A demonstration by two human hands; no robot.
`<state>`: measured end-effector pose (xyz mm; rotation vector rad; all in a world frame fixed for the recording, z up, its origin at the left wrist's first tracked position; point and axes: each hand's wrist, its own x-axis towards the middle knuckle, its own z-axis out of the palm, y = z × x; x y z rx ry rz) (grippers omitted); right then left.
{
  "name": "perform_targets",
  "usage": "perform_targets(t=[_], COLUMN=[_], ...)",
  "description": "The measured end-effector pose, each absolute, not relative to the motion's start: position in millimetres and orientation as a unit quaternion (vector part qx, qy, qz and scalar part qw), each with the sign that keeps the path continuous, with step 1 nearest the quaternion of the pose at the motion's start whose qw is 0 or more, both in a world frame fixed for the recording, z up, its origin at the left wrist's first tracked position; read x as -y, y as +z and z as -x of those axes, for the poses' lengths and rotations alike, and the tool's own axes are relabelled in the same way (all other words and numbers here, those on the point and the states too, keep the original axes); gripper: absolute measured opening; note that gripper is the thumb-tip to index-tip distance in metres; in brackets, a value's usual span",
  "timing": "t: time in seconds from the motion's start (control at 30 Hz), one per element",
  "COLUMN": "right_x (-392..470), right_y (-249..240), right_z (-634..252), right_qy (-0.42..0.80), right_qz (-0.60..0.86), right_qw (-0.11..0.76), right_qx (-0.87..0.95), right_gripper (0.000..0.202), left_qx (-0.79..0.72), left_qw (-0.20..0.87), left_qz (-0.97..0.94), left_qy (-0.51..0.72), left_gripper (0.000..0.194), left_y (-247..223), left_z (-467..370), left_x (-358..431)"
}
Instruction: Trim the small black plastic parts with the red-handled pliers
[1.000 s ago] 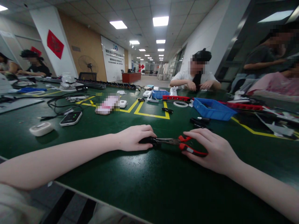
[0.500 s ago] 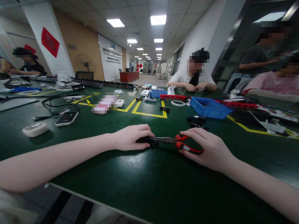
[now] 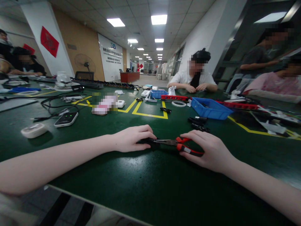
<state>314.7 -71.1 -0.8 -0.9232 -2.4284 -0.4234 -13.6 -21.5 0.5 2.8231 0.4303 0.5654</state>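
Left hand [image 3: 131, 139] lies palm-down on the green table [image 3: 145, 188], fingers curled over a small black part [image 3: 147, 142] and pinning it flat, likely so it can't slide while the tool bites. Right hand [image 3: 208, 150] is wrapped over the red handles of the pliers [image 3: 175, 142], clenched on them, with the metal nose pointing left and meeting the black part just at the left fingertips (exact contact hidden under the fingers). Pliers lie low, nearly flat on the table, so both wrists rest on the surface, which looks like a bracing posture for a steady squeeze. Everything else sits well apart beyond the hands: a few loose black pieces [image 3: 198, 123] near the blue bin [image 3: 210, 109], a white tape ring [image 3: 178, 104], yellow floor-style marking tape [image 3: 150, 115] boxing a zone mid-table, a phone [image 3: 66, 119] with lit screen and a white puck-shaped device [image 3: 34, 130] off to the left, black cables [image 3: 56, 105] behind them. Co-worker across the table [image 3: 195, 82] has own hands together at the far edge.
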Motion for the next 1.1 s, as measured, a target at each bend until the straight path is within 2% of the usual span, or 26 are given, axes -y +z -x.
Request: perform_targets(t=[0.73, 1.1], right_x=[73.0, 73.3], right_y=[3.1, 4.0], right_z=[-312.9, -312.8], right_qy=[-0.196, -0.172], right_qz=[0.332, 0.341], right_qw=[0.259, 0.263], right_qx=[0.885, 0.886], right_gripper=[0.041, 0.039], left_qx=[-0.144, -0.141], left_qw=[0.121, 0.118], left_qz=[-0.965, -0.966], left_qy=[0.180, 0.180], left_gripper=[0.024, 0.023], left_y=[1.3, 0.0], left_z=[11.6, 11.8], left_x=[19.8, 18.6])
